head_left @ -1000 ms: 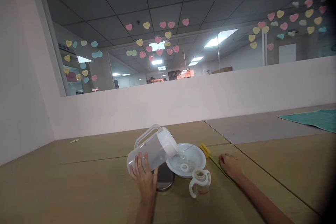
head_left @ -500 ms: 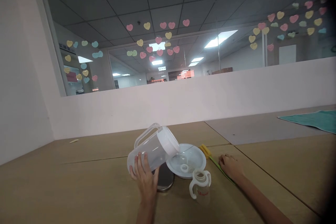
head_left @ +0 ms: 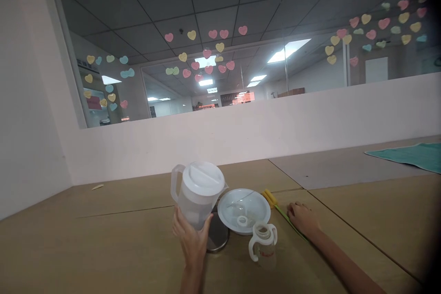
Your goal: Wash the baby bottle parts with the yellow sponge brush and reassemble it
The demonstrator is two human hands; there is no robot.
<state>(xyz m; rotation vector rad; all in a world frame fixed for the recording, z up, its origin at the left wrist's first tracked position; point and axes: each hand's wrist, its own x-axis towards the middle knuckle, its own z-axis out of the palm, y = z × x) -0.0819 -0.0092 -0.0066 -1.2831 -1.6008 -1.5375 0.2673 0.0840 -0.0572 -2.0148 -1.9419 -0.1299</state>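
My left hand [head_left: 191, 236] is wrapped round the lower body of a translucent plastic pitcher [head_left: 196, 202] with a white lid, held slightly tilted over a round dark plate-like disc [head_left: 217, 234]. To the pitcher's right sits a white bowl [head_left: 223, 220] with small clear and white parts [head_left: 242, 221] in it. In front of the bowl stands a lidless baby bottle [head_left: 264, 250] with two white handles. My right hand [head_left: 303, 218] rests on the table beside a bottle brush [head_left: 270, 197] with a yellow head and green handle; its fingers are loosely curled, and whether they touch the handle is unclear.
A teal cloth [head_left: 413, 156] lies at the far right of the wooden table [head_left: 103, 248]. A small pale scrap [head_left: 98, 187] is at the back left. Behind runs a white wall [head_left: 241, 131] under a window with heart-shaped notes.
The pitcher has swung from a strong tilt toward the bowl to nearly upright, its lid now facing up. My left hand turned with it. My right hand stayed in place.
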